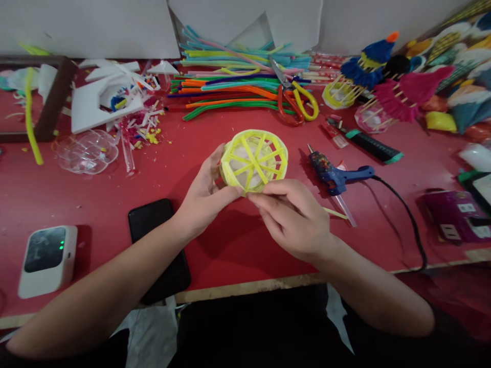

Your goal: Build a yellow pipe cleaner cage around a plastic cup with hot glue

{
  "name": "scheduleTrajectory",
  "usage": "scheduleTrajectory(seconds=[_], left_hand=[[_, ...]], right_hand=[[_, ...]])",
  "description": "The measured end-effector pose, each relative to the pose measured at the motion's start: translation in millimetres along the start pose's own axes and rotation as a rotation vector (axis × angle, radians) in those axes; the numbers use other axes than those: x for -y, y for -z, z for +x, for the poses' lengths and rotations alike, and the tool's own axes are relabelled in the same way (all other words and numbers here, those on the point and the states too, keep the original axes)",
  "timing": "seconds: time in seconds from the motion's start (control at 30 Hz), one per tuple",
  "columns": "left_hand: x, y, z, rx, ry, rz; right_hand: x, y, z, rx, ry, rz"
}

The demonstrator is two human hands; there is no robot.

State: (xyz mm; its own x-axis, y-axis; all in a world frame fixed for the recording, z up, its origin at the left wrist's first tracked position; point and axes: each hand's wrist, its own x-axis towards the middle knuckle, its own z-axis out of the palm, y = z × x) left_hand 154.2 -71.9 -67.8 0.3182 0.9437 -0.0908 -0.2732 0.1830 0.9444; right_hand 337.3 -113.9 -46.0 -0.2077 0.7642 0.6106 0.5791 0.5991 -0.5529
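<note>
Holding basket (254, 161), left of glue gun (334, 179), in left grip (205, 197), pinching rim (226, 173) with right grip (297, 217); likely fastening, next needing steadiness.

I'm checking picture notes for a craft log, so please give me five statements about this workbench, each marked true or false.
1. The left hand holds the yellow spoked piece, and the right hand is at its near edge. True.
2. The blue glue gun lies left of the yellow spoked piece. False: it lies to the right.
3. The scissors have one orange-red and one yellow handle loop. True.
4. The black phone is fully in view. False: the left forearm hides part of it.
5. The white device shows green lights. True.
</note>
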Motion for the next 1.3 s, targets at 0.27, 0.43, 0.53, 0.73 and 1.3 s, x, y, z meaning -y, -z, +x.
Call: scheduleTrajectory(seconds=[0.27,0.43,0.53,0.73,1.3], left_hand=[[1,3.0,1,0.034,-0.053,0.129],[2,6.0,1,0.059,-0.097,0.214],[0,4.7,-1,0.031,-0.093,0.230],[-3,1.9,-2,-0.002,-0.077,0.208],[1,5.6,0,0.002,-0.047,0.213]], right_hand=[[-2,-2,-3,-0.039,0.009,-0.050],[-2,-1,-2,-0.020,0.004,-0.012],[-1,1,-1,0.027,-0.018,-0.003],[0,2,-3,0.055,-0.103,-0.036],[-17,22,1,0.116,0.091,-0.220]])
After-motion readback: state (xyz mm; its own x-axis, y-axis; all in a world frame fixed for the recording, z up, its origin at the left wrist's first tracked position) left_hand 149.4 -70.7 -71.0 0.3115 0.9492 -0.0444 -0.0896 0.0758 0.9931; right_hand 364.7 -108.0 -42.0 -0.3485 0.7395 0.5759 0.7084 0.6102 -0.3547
